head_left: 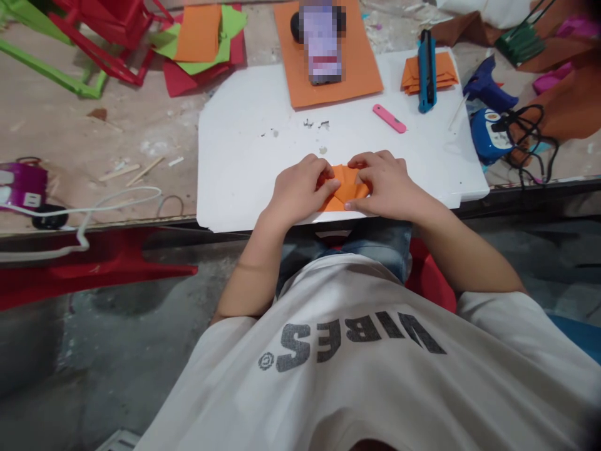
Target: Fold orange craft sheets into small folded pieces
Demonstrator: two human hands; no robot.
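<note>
Between my hands, near the front edge of a white board (235,169), lies a small folded piece of orange paper (346,186). My left hand (305,188) pinches its left side, with thumb and fingers drawn together. On the opposite side my right hand (382,185) grips the paper, its thumb low by the near edge and its fingers curled over the top. Creases run across the paper's middle; its outer ends are partly hidden under my fingers. Beyond my hands a pink folding cutter (389,118) and a few dark scraps rest on the board.
An orange sheet (361,88) bears a phone on a stand (323,44), partly pixelated. To its right, a blue utility knife (427,72) lies across folded orange papers (446,69). A blue glue gun (491,84) and corded blue device (491,134) sit far right; coloured paper (200,31) is stacked back left.
</note>
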